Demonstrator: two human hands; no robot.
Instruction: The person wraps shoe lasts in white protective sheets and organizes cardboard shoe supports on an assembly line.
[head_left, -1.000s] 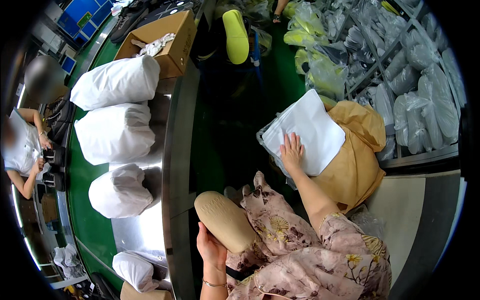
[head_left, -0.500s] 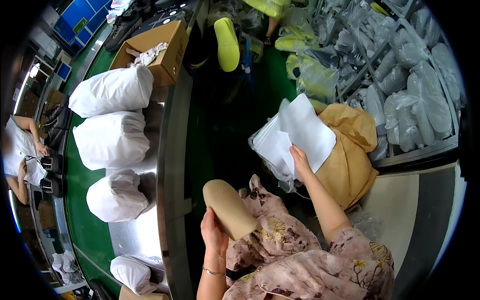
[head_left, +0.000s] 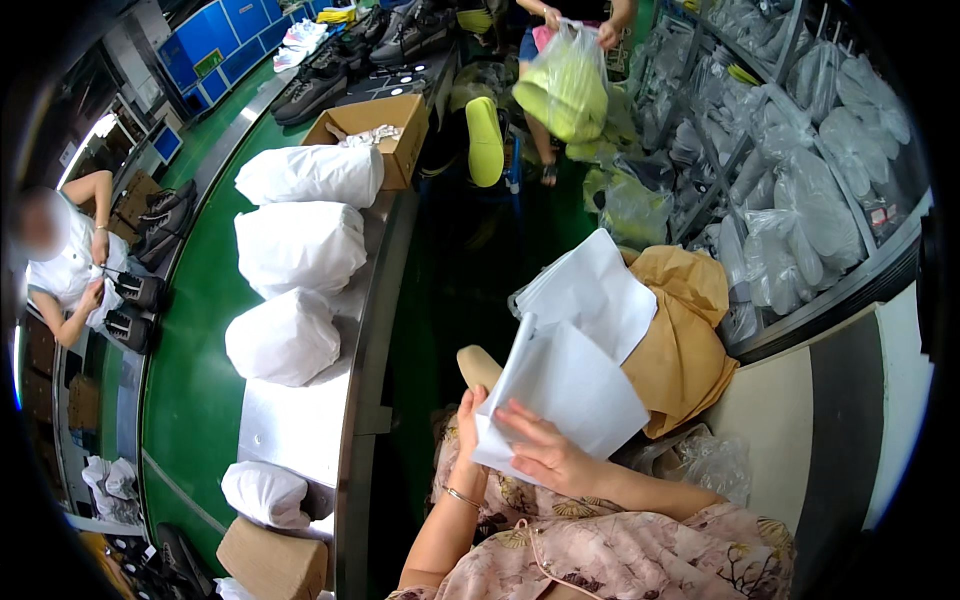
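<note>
My left hand [head_left: 470,425] is closed on a tan rounded piece [head_left: 480,368], whose upper end shows above my fingers. What it is made of I cannot tell. A white sheet-like piece [head_left: 575,385], perhaps a flat soft bag, lies across the front of it and hides its lower part. My right hand [head_left: 545,450] rests on the near side of this white piece, fingers stretched and spread. Beyond it, a stack of similar white sheets [head_left: 590,290] lies beside a large brown paper sack [head_left: 680,330].
Several white-wrapped bundles [head_left: 300,245] line the metal-edged bench [head_left: 295,420] at left, with a tan block [head_left: 272,560] at its near end. An open cardboard box [head_left: 405,140] stands farther back. Bagged grey items fill a rack [head_left: 790,100] at right. Two other people work nearby.
My right hand has brought a white sheet from the stack to the tan piece in my left hand. The view has shifted. A person at the back now holds up a bag of yellow-green soles.
</note>
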